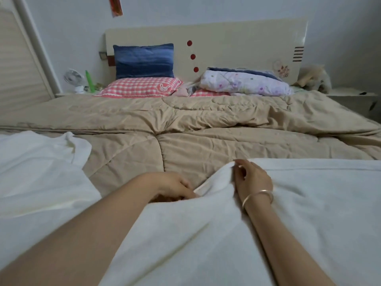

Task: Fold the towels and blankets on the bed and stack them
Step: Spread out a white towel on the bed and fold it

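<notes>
Well beyond the fingers point(243, 164), a cream headboard with red dots point(226, 42) stands against a pale grey wall point(206, 9); far left, a ribbed beige door point(18, 65).

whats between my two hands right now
A raised fold of the white towel stands between the left hand and the right hand. Each hand grips that towel's edge. The head view shows this.

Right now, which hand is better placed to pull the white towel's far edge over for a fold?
The right hand: its fingers pinch the white towel at the raised far corner. The left hand lies lower by the side edge; its grip is unclear.
</notes>
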Action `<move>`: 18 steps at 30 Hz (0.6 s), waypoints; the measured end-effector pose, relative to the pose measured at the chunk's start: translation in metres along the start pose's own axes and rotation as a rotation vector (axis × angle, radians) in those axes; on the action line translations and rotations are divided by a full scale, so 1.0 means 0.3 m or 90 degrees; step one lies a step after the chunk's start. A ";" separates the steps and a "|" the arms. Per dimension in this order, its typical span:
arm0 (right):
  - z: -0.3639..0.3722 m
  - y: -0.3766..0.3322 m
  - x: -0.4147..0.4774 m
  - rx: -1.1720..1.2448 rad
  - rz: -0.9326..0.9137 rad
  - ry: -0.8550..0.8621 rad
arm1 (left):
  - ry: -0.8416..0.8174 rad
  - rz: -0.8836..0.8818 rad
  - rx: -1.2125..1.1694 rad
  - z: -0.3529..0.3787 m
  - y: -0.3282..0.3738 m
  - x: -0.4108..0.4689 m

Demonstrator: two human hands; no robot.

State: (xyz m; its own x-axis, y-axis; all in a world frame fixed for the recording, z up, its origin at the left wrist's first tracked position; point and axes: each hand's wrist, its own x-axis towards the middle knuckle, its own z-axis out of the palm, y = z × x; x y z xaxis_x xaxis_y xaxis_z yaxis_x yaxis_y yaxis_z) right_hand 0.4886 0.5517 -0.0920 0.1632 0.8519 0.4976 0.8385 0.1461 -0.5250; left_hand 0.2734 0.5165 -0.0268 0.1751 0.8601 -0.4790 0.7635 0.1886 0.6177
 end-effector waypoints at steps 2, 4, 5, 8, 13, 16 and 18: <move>-0.031 -0.008 0.017 0.019 0.023 0.028 | -0.001 -0.039 -0.031 -0.021 0.038 0.016; -0.057 -0.021 0.061 0.034 0.048 0.073 | 0.089 -0.066 -0.074 -0.097 0.077 0.023; -0.063 -0.036 0.089 0.032 0.027 0.087 | 0.160 -0.081 -0.109 -0.144 0.091 0.028; -0.029 -0.089 0.229 0.007 -0.078 0.103 | 0.327 -0.041 -0.180 -0.276 0.154 0.087; 0.179 -0.067 0.268 -0.112 -0.091 -0.063 | 0.440 0.012 -0.022 -0.219 0.126 0.295; 0.246 -0.010 0.254 -0.151 -0.109 -0.222 | 0.330 0.012 0.250 0.000 -0.017 0.393; 0.232 -0.013 0.269 -0.138 -0.122 -0.276 | 0.413 0.087 0.382 0.095 -0.062 0.422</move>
State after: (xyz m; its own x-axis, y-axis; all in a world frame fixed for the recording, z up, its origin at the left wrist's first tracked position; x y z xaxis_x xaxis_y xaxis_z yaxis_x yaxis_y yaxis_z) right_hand 0.4622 0.6548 -0.0978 -0.1957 0.9568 0.2150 0.9282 0.2515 -0.2741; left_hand 0.2992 0.6083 -0.1167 0.0417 0.9901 0.1343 0.9902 -0.0589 0.1263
